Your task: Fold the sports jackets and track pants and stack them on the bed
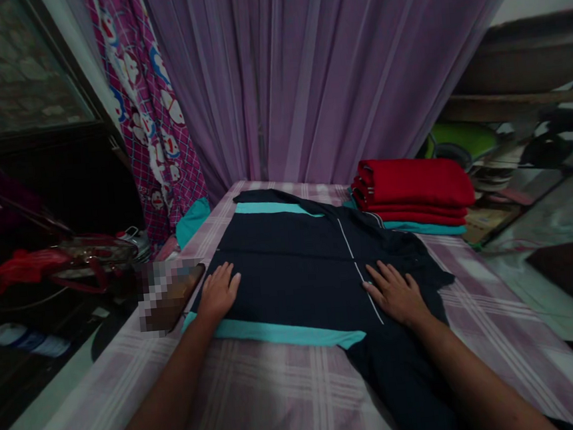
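Note:
A dark navy shirt [282,275] with turquoise side bands and a thin white chest line lies spread flat, its hem to the left and its collar end to the right. My left hand [219,291] rests on the hem end, fingers stretched out. On the chest part, beside the white line, my right hand [394,292] lies flat with its fingers spread. One sleeve reaches toward me under my right forearm. Neither hand grips anything.
A checked cloth [301,387] covers the surface. Folded red and turquoise clothes [414,187] are stacked at the back right. A partly blurred phone-like object [186,294] lies at the left edge. Purple curtains [304,73] hang behind; a bicycle [70,261] stands left.

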Tool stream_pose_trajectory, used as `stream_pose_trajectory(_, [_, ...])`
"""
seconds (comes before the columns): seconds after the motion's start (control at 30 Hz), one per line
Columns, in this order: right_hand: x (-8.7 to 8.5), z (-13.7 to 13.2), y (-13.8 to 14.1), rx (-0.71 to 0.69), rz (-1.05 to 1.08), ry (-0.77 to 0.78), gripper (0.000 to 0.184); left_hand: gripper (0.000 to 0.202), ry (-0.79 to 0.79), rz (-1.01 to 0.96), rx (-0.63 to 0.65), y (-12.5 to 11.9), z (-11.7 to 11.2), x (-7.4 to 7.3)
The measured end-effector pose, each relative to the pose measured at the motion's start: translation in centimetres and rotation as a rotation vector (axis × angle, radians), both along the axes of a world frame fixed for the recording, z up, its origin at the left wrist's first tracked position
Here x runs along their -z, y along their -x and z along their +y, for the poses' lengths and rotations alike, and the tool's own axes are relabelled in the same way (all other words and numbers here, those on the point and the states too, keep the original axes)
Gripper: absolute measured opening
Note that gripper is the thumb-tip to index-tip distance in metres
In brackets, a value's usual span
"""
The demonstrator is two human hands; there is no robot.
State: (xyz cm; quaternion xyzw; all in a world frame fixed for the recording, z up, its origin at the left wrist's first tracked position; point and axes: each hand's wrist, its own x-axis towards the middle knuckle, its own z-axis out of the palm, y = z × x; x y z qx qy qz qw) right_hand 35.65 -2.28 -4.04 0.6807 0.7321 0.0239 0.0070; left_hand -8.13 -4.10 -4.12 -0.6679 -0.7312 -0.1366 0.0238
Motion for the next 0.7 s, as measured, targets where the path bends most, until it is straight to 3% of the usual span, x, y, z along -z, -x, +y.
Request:
stream_pose_trajectory(0.17, [-0.2,-0.1,0.3,0.000,0.002,-0.013,0.058,0.052,-0.027,0.033,-0.024,1.4,0.4,0.0])
stream_pose_trajectory(0.33, [-0.5,-0.3,0.2,-0.001,-0.025,-0.007,0.058,0.052,-0.029,0.102,-0.044,1.0,0.0,0.0])
stream_pose_trajectory(0.53, [-0.4,-0.4,0.1,-0.009,-0.028,-0.036,0.057,0.052,-0.053,0.113,0.078,1.4,-2.0,-0.1])
stream_pose_trajectory(0.7, [0.2,-0.7,-0.9,-0.075,-0.050,-0.124,0.055,0.052,0.030,0.085,0.058,1.1,-3.3,-1.0])
